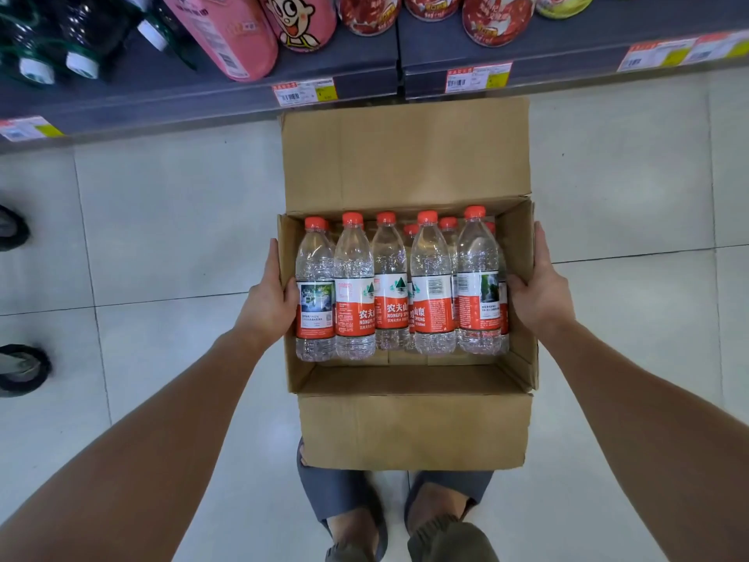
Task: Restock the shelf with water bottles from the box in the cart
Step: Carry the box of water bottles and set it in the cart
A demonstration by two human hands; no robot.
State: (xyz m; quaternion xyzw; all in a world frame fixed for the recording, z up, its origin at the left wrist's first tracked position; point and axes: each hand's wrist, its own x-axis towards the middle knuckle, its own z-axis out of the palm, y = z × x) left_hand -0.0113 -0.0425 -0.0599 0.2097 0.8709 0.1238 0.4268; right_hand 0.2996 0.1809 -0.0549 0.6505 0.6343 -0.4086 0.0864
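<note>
Inspector: Where was the cardboard box [413,379] located?

Technician: It was held in the air above the tiled floor [162,221], directly in front of the shelf [170,87]. Grey slippers [340,492] were seen below its near edge. The far flap [405,152] was raised toward the shelf, and the near flap [409,427] hung down.

Inspector: How was it gripped?

Technician: The left hand [269,302] was clamped on the left wall: the thumb was hooked over the rim to the inside, against the outermost bottle, and the fingers were laid along the outside. The right hand [535,290] was applied to the right wall in the same way, so that each wall was pinched between thumb and fingers.

Inspector: Where were the water bottles [395,285] found?

Technician: All that were visible were inside the box, packed against one another toward the far wall, with red caps pointed toward the shelf. A bare strip of cardboard was left along the near wall. A second row was partly seen behind the first; the count could not be determined.

Inspector: What was recorded on the shelf?

Technician: Pink bottles [221,34], dark bottles [81,34] with white caps and red-printed containers [494,14] were stocked there. Price tags [304,91] were fixed along the front edge. Two dark wheels [22,369] were noted at the left edge; what they belonged to could not be determined.
</note>
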